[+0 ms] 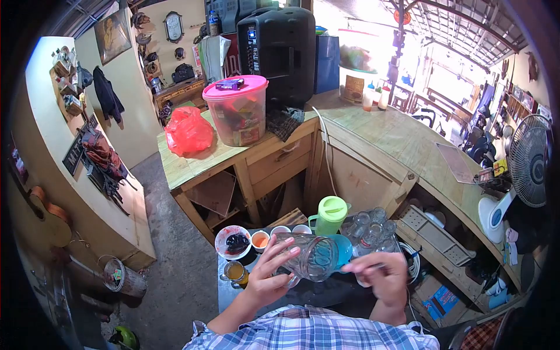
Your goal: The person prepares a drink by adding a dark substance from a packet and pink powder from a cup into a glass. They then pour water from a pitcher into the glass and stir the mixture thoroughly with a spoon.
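Note:
My left hand [269, 279] is wrapped around a large clear glass jar [312, 258], tilted on its side with its mouth toward the right. At that mouth is a rounded light-blue plastic piece [343, 249]. The fingers of my right hand [382, 277] are pinched together at its lower edge, and I cannot tell whether they hold the blue piece or something thinner. Just behind stands a green lidded pitcher [331, 214]. Several upturned clear glasses [376, 224] stand right of the pitcher. Left of my left hand is a glass mug with amber liquid [235, 273].
A bowl with dark contents [233, 242] and a cup of orange liquid [260, 240] stand on the low table [224, 300]. A wooden counter [379, 125] wraps around behind, bearing a pink-lidded tub [236, 114], a red plastic bag [189, 133], a black speaker [279, 55] and a fan [528, 157].

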Demonstrator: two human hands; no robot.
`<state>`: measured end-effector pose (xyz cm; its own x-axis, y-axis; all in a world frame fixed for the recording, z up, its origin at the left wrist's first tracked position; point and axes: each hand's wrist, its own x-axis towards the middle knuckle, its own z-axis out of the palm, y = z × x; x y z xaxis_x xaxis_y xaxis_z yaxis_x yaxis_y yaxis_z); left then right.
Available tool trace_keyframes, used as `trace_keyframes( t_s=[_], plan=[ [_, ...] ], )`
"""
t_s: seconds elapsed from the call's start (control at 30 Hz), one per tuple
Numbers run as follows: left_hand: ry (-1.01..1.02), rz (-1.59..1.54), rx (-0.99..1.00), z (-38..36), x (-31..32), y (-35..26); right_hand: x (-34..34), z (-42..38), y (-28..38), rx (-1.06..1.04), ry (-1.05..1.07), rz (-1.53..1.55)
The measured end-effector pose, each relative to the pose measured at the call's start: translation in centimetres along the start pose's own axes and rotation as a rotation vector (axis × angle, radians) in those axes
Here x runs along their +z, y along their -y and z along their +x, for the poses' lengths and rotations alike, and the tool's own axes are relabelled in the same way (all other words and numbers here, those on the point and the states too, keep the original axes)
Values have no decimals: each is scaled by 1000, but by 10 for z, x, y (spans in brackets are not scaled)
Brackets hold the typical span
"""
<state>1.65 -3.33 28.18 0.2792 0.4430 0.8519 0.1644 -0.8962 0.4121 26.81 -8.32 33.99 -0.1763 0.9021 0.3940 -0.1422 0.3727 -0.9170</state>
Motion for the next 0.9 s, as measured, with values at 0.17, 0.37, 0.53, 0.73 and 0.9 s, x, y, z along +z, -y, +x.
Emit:
trace_keyframes(
  t_s=[0.17, 0.37, 0.53, 0.73, 0.9],
  plan=[
    [-39, 34, 29, 0, 1, -3, 6, 2, -4, 14, -32, 9],
    [-91, 35, 66, -4, 5, 3, 5, 3, -13, -58, -120, 135],
    [-111, 13, 101, -4, 6, 7, 11, 1, -6, -132, -43, -49],
    [-141, 28, 203, -9, 8, 10, 29, 14, 15, -58, 96, -331],
    [-187, 67, 240, -13, 11, 12, 15, 8, 4, -404, 51, -222]
  ],
)
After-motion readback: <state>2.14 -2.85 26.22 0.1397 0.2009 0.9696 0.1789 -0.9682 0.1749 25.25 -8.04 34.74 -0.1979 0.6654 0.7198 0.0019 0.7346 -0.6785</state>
